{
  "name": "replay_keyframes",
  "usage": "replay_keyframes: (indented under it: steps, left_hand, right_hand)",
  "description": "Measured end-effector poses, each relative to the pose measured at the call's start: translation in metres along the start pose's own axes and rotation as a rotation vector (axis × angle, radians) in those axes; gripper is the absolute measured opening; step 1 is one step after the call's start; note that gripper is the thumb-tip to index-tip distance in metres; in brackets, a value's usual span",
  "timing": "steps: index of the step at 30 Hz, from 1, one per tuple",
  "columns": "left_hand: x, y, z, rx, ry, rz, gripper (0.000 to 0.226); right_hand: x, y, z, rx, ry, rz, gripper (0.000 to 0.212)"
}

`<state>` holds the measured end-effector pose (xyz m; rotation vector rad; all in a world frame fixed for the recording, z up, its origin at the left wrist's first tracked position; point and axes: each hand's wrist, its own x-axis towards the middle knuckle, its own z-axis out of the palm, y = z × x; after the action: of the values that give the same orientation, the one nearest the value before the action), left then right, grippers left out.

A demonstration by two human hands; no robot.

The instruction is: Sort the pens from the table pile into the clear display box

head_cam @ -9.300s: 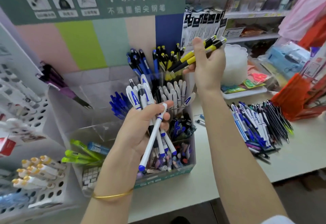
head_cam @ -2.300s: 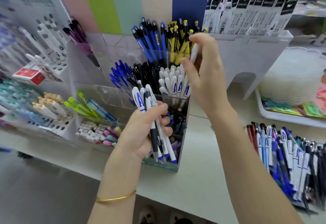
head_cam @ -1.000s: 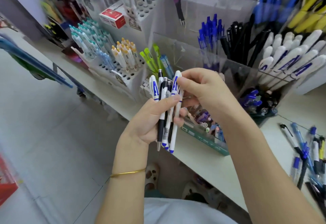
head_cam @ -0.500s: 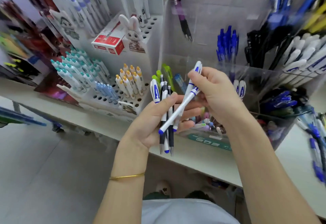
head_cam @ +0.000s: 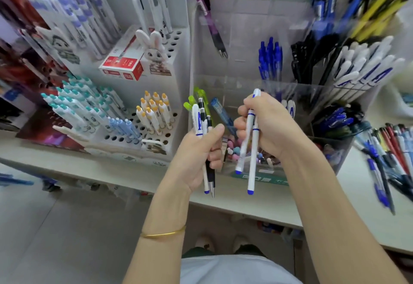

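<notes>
Mid-frame, the left hand [head_cam: 196, 158] curls its fingers round mixed white-and-black pens [head_cam: 197, 119]; the right hand [head_cam: 268, 127] grips two matching white blue-tipped pens [head_cam: 252, 160], probably grouped for the clear plastic box [head_cam: 243, 78].

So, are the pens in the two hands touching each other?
Apart. The head view shows a gap between the bundle in the left hand and the pair in the right hand.

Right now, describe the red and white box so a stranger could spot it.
Find the white perforated pen rack left of the clear plastic display box. On its upper tier, beside the grey rabbit figure, lies the red and white cardboard box. Its neighbours are all upright pens.
</notes>
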<state>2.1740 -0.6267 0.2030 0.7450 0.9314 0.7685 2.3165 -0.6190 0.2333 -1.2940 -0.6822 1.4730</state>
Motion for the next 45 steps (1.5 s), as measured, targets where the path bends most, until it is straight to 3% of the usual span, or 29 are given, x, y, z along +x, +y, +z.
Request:
replay_keyframes:
  steps: [4, 8, 15, 19, 21, 26, 31, 36, 38, 40, 43, 45]
  left_hand:
    - [0.002, -0.002, 0.013, 0.149, 0.006, 0.074, 0.017]
    - [0.005, -0.004, 0.024, 0.32, 0.008, 0.172, 0.029]
    - [0.009, -0.008, 0.035, 0.394, 0.038, 0.19, 0.028]
    - [0.013, -0.012, 0.047, 0.435, -0.024, 0.199, 0.027]
    - [0.016, -0.014, 0.049, 0.407, -0.033, 0.168, 0.03]
    - [0.025, -0.016, 0.052, 0.364, -0.083, 0.1, 0.037]
    - [0.027, -0.012, 0.059, 0.34, -0.248, 0.145, 0.017]
    - [0.026, -0.012, 0.063, 0.075, -0.4, 0.01, 0.016]
    - [0.032, -0.018, 0.062, -0.022, -0.301, -0.064, 0.017]
    - [0.036, -0.022, 0.061, -0.14, -0.257, -0.084, 0.016]
    - [0.04, -0.022, 0.06, -0.175, -0.259, -0.079, 0.016]
    - [0.041, -0.021, 0.062, -0.185, -0.268, -0.071, 0.028]
  right_hand:
    - [-0.009, -0.001, 0.002, -0.258, -0.098, -0.088, 0.004]
    - [-0.012, 0.003, 0.01, -0.722, 0.003, -0.351, 0.039]
    - [-0.01, 0.001, -0.002, -0.873, 0.117, -0.459, 0.026]
    - [-0.017, 0.002, -0.008, -0.829, 0.141, -0.455, 0.035]
    - [-0.018, 0.001, -0.014, -0.808, 0.147, -0.431, 0.03]
    - [-0.024, -0.005, -0.034, -0.4, 0.005, -0.241, 0.008]
    - [-0.029, -0.007, -0.043, -0.216, -0.026, -0.177, 0.004]
    - [-0.019, -0.014, -0.062, -0.099, 0.042, -0.159, 0.009]
    - [-0.017, -0.021, -0.071, -0.073, 0.117, -0.249, 0.007]
    - [-0.015, -0.028, -0.078, -0.085, 0.226, -0.483, 0.01]
    - [-0.01, -0.04, -0.084, -0.352, 0.473, -0.948, 0.015]
    - [-0.004, -0.043, -0.081, -0.473, 0.547, -1.117, 0.011]
